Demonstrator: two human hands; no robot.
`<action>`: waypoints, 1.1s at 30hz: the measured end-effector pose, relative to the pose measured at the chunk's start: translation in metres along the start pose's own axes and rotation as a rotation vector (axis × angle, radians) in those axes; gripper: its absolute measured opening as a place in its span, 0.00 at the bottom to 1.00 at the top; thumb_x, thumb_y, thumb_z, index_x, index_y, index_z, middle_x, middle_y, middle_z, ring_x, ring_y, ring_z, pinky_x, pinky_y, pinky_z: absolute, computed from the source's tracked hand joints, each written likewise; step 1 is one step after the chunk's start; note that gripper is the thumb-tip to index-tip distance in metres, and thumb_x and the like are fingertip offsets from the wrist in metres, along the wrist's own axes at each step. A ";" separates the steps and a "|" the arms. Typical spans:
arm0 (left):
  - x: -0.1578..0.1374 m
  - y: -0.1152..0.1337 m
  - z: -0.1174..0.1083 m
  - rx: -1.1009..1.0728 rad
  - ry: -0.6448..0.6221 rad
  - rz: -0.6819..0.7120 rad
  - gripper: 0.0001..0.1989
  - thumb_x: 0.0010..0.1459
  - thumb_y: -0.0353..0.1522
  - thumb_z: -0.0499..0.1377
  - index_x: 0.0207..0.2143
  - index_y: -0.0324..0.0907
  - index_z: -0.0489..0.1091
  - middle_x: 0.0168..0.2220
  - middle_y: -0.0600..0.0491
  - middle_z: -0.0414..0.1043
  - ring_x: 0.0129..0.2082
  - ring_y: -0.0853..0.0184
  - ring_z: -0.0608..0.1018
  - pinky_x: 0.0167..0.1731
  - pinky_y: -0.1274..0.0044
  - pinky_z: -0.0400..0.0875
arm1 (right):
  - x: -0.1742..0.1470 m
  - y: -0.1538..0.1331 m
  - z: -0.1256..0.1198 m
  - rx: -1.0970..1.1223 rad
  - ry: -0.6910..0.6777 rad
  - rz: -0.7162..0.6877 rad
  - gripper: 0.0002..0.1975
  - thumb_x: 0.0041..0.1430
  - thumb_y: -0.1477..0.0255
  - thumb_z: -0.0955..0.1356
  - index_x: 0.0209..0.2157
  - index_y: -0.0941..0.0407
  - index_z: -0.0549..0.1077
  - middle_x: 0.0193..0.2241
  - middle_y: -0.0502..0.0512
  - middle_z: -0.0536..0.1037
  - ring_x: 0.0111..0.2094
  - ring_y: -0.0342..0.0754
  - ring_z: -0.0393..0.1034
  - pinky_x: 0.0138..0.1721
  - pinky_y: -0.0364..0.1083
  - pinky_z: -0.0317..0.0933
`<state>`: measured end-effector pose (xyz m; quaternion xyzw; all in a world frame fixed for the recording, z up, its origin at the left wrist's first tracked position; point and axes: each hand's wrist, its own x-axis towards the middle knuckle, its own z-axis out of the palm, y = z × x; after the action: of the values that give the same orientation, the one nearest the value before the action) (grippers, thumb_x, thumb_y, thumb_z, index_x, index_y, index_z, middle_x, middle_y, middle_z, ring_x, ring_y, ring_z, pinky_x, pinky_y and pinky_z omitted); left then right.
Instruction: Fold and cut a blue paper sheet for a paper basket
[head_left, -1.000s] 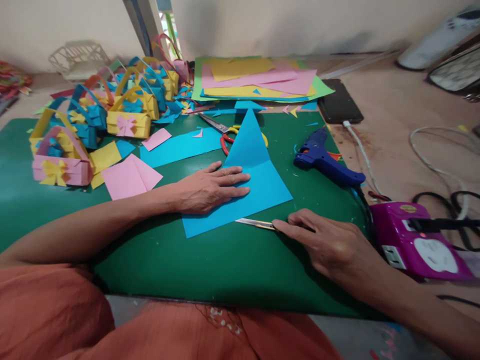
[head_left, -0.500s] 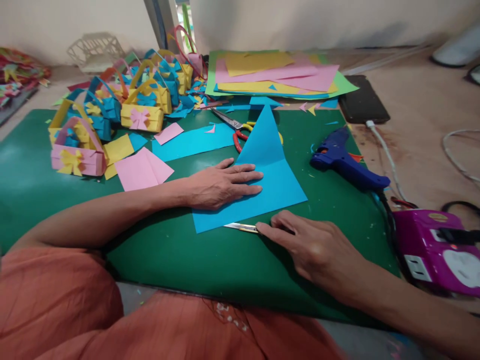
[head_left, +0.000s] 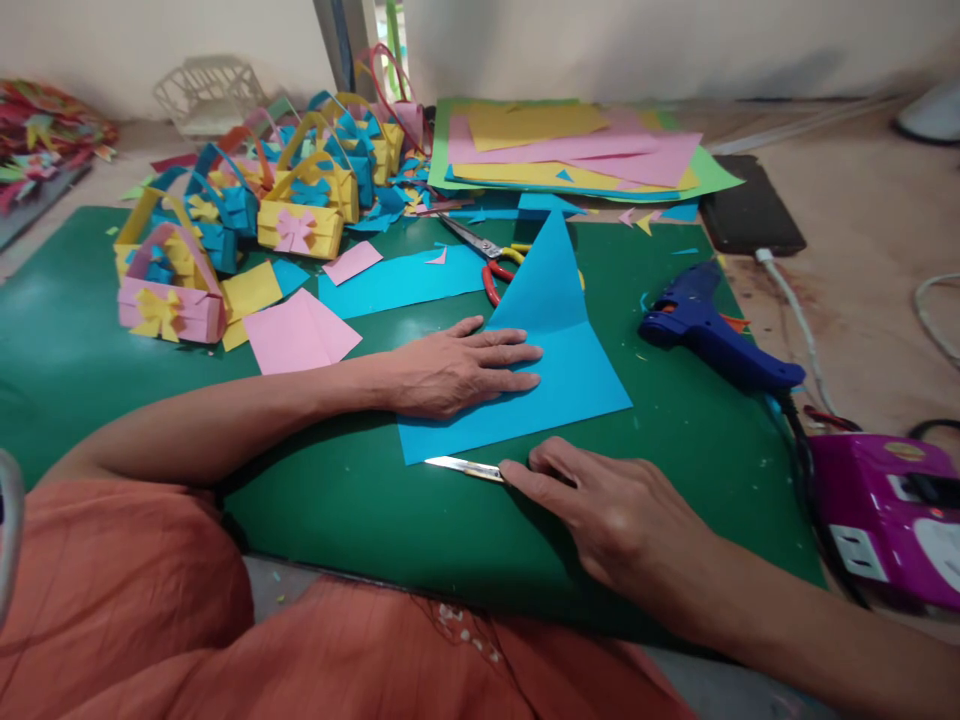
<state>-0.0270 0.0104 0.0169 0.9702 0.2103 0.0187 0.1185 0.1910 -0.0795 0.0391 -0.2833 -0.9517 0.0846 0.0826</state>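
Observation:
A blue sheet of paper [head_left: 570, 370] lies on the green table top [head_left: 337, 510], with a creased part rising to a point at its far side. My left hand [head_left: 465, 368] rests flat on the sheet, fingers stretched out. In my right hand [head_left: 600, 500] is a craft knife [head_left: 465, 468], held near the table, its blade pointing left just below the sheet's near edge. Partly behind the paper lie scissors [head_left: 487, 258] with red and yellow handles. Left of them is a blue paper strip [head_left: 397, 283], near pink paper pieces [head_left: 296, 335].
Small paper baskets [head_left: 300, 232] with bows crowd the back left. Coloured sheets [head_left: 577, 150] are stacked at the back, beside a black phone [head_left: 754, 205] on a white cable. A blue glue gun [head_left: 720, 335] lies at right, near a purple power box [head_left: 885, 510].
The knife has shifted slightly left and nearer to me, away from the paper's near edge. My left hand stays on the sheet. The whole view has swung a little.

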 end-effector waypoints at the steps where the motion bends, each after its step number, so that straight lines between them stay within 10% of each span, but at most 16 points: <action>1: 0.000 0.000 0.000 -0.002 0.003 0.002 0.21 0.66 0.32 0.45 0.61 0.46 0.57 0.66 0.49 0.48 0.66 0.58 0.50 0.60 0.56 0.46 | 0.001 -0.001 0.000 -0.002 -0.002 0.002 0.22 0.49 0.86 0.59 0.44 0.56 0.71 0.28 0.52 0.70 0.24 0.43 0.61 0.22 0.43 0.46; 18: -0.001 -0.003 0.006 0.080 0.103 0.065 0.19 0.65 0.32 0.46 0.57 0.43 0.61 0.63 0.44 0.56 0.64 0.57 0.56 0.58 0.56 0.52 | -0.006 -0.002 -0.013 0.112 0.134 0.071 0.17 0.59 0.83 0.58 0.47 0.57 0.68 0.31 0.53 0.73 0.29 0.43 0.68 0.28 0.41 0.59; 21: -0.001 -0.005 0.008 0.127 0.208 0.169 0.16 0.65 0.31 0.46 0.51 0.40 0.67 0.58 0.42 0.65 0.61 0.57 0.63 0.56 0.61 0.60 | -0.013 0.017 -0.023 -0.211 0.312 0.274 0.16 0.63 0.78 0.58 0.51 0.62 0.63 0.33 0.59 0.74 0.32 0.48 0.71 0.29 0.44 0.62; 25: -0.001 0.004 0.006 0.170 0.294 0.238 0.14 0.64 0.29 0.47 0.45 0.39 0.71 0.52 0.43 0.71 0.53 0.59 0.71 0.50 0.67 0.68 | -0.017 0.040 -0.028 -0.750 0.212 0.585 0.19 0.61 0.80 0.57 0.54 0.66 0.64 0.31 0.62 0.76 0.23 0.50 0.70 0.18 0.46 0.52; 29: -0.003 0.013 0.003 0.098 0.404 0.061 0.13 0.64 0.31 0.49 0.44 0.39 0.71 0.45 0.45 0.75 0.44 0.62 0.76 0.43 0.70 0.73 | -0.014 0.049 -0.029 -0.853 0.065 0.698 0.20 0.60 0.83 0.55 0.51 0.67 0.68 0.26 0.63 0.75 0.22 0.51 0.70 0.18 0.45 0.46; 33: -0.006 0.007 -0.005 -0.092 0.455 -0.421 0.13 0.61 0.33 0.52 0.46 0.38 0.69 0.41 0.46 0.75 0.39 0.63 0.76 0.39 0.71 0.72 | -0.012 0.047 -0.033 -0.806 0.050 0.745 0.18 0.62 0.80 0.55 0.46 0.64 0.71 0.31 0.65 0.77 0.33 0.56 0.72 0.23 0.46 0.48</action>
<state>-0.0295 0.0026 0.0236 0.8699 0.4267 0.2200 0.1135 0.2324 -0.0438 0.0602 -0.6121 -0.7419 -0.2698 -0.0454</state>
